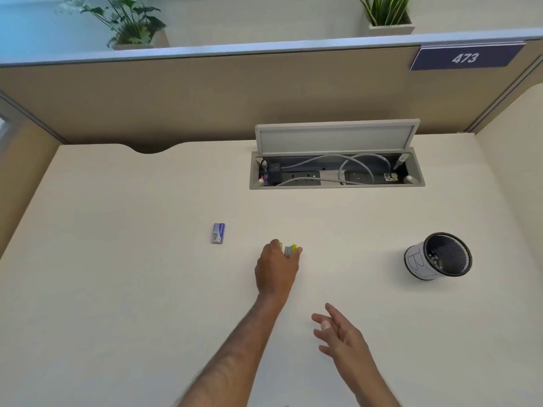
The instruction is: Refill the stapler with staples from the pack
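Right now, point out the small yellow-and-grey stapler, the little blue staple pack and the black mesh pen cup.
Yellow-and-grey stapler point(290, 249): head view, grey metal part showing past the left hand's fingers.
Blue staple pack point(218, 233): head view, middle of its top face.
Black mesh pen cup point(420, 261): head view, white-wrapped outer wall.

Left grip point(277, 267) outstretched, fingers curled closed; right grip point(340, 333) nearer, fingers loosely spread, empty
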